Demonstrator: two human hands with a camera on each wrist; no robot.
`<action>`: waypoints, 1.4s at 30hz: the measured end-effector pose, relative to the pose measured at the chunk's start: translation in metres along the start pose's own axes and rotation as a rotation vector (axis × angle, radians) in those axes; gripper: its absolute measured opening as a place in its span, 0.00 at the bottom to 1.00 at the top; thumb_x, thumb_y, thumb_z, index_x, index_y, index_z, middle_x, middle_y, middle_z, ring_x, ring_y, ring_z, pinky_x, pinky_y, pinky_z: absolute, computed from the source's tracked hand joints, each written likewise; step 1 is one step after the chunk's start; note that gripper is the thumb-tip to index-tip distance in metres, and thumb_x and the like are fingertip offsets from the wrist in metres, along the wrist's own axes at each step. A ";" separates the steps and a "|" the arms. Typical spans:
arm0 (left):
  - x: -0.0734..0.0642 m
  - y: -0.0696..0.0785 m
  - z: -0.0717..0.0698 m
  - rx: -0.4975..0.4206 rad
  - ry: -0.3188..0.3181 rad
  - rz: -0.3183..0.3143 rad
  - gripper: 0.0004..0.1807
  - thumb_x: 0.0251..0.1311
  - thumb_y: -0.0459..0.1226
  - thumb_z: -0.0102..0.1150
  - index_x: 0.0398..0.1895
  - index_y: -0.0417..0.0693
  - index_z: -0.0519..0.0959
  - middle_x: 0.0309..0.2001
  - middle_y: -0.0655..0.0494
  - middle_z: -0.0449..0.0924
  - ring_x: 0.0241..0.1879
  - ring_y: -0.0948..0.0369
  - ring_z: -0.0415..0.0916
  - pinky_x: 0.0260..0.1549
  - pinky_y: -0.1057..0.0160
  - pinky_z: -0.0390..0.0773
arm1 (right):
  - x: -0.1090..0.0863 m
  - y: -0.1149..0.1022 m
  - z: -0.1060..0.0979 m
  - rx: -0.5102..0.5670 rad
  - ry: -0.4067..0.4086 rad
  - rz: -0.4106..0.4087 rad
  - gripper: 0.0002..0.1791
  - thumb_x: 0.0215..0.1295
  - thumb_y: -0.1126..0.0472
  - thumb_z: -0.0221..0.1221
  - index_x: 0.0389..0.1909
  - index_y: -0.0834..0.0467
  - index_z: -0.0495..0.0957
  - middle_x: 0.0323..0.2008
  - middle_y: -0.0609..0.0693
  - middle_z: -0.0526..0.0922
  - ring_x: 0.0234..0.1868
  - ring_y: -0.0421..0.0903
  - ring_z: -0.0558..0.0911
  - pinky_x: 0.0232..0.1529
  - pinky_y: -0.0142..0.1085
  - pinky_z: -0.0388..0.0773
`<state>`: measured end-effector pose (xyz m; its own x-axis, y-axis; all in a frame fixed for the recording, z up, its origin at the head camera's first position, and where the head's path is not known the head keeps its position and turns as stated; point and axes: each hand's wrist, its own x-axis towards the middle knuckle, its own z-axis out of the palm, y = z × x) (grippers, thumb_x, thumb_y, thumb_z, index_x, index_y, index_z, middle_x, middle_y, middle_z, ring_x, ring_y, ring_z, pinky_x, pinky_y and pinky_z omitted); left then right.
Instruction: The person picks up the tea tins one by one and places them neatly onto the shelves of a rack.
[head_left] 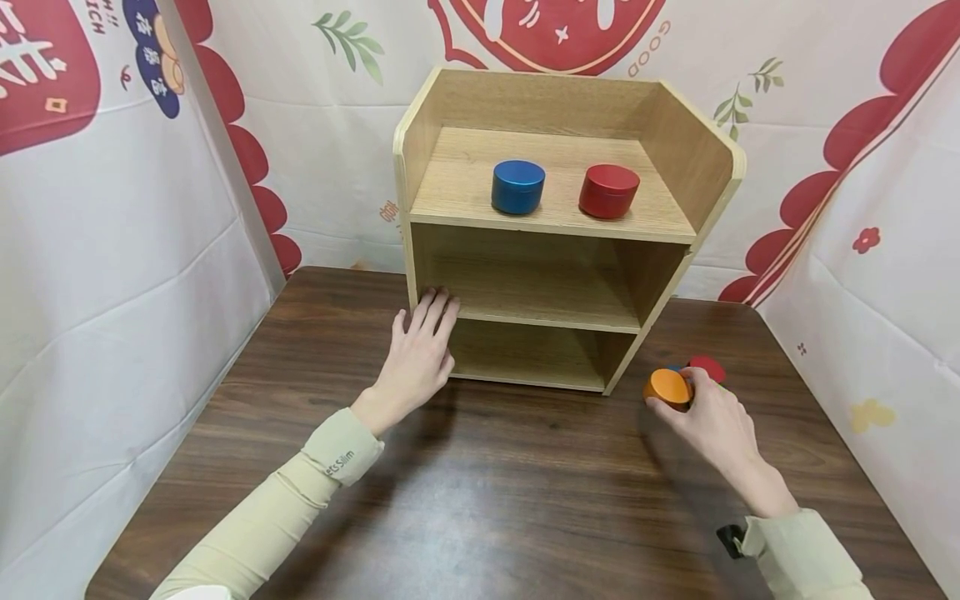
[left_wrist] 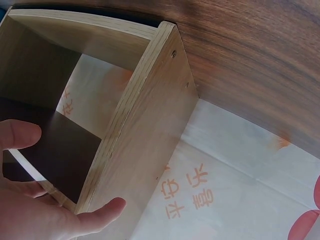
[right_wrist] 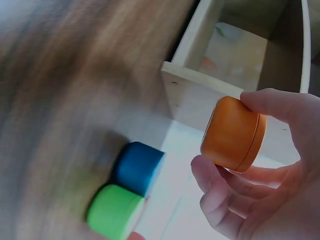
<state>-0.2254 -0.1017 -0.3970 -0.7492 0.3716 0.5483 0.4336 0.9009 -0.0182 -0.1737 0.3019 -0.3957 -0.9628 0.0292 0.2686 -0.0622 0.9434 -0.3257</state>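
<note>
At lower right, my right hand pinches the orange container; grip slippage could drop it. My left hand sits, fingers extended, at the shelf.

1. Place: looks like a makeshift booth set around a tabletop; whether inside a home, lab or office, cannot tell.
2. Creased white sheeting screens left, back and right.
3. Print on it festive: red scalloped border, green leaf sprigs, orange Chinese characters in left wrist view.
4. Tabletop dark, wood-grained; small pale wooden shelf unit standing on it.
</note>
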 end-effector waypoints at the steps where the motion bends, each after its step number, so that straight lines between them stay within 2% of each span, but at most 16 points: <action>1: 0.000 0.000 0.000 0.002 0.001 0.002 0.41 0.53 0.36 0.58 0.73 0.45 0.57 0.73 0.46 0.57 0.73 0.49 0.53 0.59 0.35 0.64 | 0.000 -0.003 -0.002 0.001 0.005 -0.005 0.35 0.52 0.43 0.66 0.51 0.65 0.71 0.30 0.60 0.80 0.24 0.53 0.76 0.19 0.35 0.62; 10: 0.000 0.000 0.001 0.020 -0.008 0.005 0.41 0.54 0.37 0.57 0.73 0.45 0.56 0.73 0.46 0.56 0.74 0.49 0.52 0.59 0.35 0.65 | 0.006 -0.023 -0.013 0.028 0.031 -0.073 0.36 0.52 0.43 0.68 0.53 0.65 0.72 0.38 0.62 0.81 0.28 0.53 0.77 0.21 0.35 0.64; 17: 0.000 0.000 0.001 0.019 -0.008 0.001 0.41 0.54 0.37 0.57 0.73 0.45 0.55 0.73 0.46 0.56 0.74 0.49 0.52 0.59 0.35 0.64 | 0.011 -0.041 -0.024 0.055 0.065 -0.132 0.33 0.51 0.44 0.68 0.51 0.62 0.74 0.38 0.61 0.82 0.29 0.53 0.77 0.22 0.35 0.65; 26: 0.000 -0.001 0.001 0.022 0.006 0.008 0.41 0.53 0.36 0.57 0.73 0.45 0.56 0.73 0.46 0.56 0.73 0.49 0.53 0.58 0.36 0.65 | 0.021 -0.070 -0.030 0.091 0.088 -0.196 0.30 0.50 0.46 0.69 0.49 0.61 0.75 0.28 0.55 0.80 0.25 0.47 0.75 0.22 0.34 0.63; 33: 0.000 -0.001 0.002 0.021 0.011 0.007 0.42 0.52 0.36 0.59 0.73 0.45 0.56 0.73 0.45 0.56 0.73 0.49 0.53 0.58 0.35 0.65 | 0.032 -0.089 -0.033 0.106 0.106 -0.243 0.29 0.51 0.46 0.68 0.48 0.59 0.74 0.25 0.53 0.79 0.24 0.45 0.74 0.21 0.34 0.64; 42: 0.000 -0.001 0.003 0.025 -0.007 0.003 0.42 0.54 0.37 0.57 0.74 0.46 0.54 0.74 0.46 0.54 0.74 0.49 0.52 0.59 0.36 0.64 | 0.049 -0.116 -0.033 0.119 0.093 -0.277 0.31 0.51 0.46 0.68 0.51 0.60 0.74 0.35 0.54 0.81 0.29 0.48 0.77 0.26 0.37 0.67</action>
<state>-0.2274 -0.1019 -0.3997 -0.7515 0.3753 0.5425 0.4227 0.9054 -0.0408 -0.2045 0.2048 -0.3149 -0.8769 -0.1885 0.4421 -0.3547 0.8746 -0.3305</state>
